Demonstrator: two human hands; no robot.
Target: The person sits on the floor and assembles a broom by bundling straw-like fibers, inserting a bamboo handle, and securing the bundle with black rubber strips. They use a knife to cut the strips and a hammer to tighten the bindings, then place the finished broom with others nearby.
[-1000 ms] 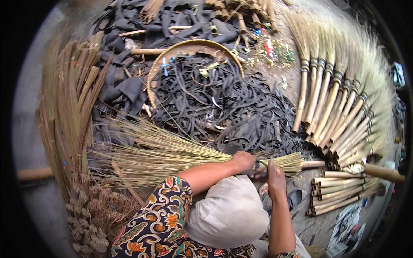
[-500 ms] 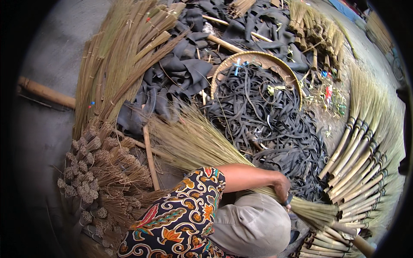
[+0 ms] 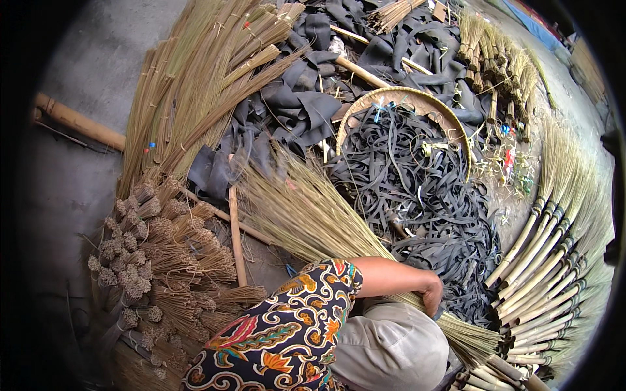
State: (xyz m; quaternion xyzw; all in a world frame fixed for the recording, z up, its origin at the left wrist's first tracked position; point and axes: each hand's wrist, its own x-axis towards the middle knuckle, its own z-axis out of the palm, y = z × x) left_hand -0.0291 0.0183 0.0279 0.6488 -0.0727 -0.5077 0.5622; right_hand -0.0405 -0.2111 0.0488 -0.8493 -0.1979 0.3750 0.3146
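Observation:
My left hand (image 3: 432,296) is closed around a long bundle of broom grass (image 3: 319,212), its fingers curled over the far side and partly hidden. The bundle slants across my bent knee (image 3: 398,342), in grey trousers. Its loose, feathery tips fan out at the upper left, and the narrower stalk end (image 3: 473,335) points to the lower right. A sliver of something dark shows beside the fingers, too small to make out. My right hand is out of sight.
Black rubber strips (image 3: 404,176) heap around a round woven tray (image 3: 450,117) beyond the bundle. Finished brooms with pale handles (image 3: 538,280) lie fanned at right. Tied stalk bundles (image 3: 134,274) pile up at left, below long grass bundles (image 3: 189,85). A bamboo pole (image 3: 81,124) lies far left.
The view has shifted slightly, so the surroundings sit farther right and lower. The grass bundle has turned a little, its stalk end dipping. My left hand stays on it.

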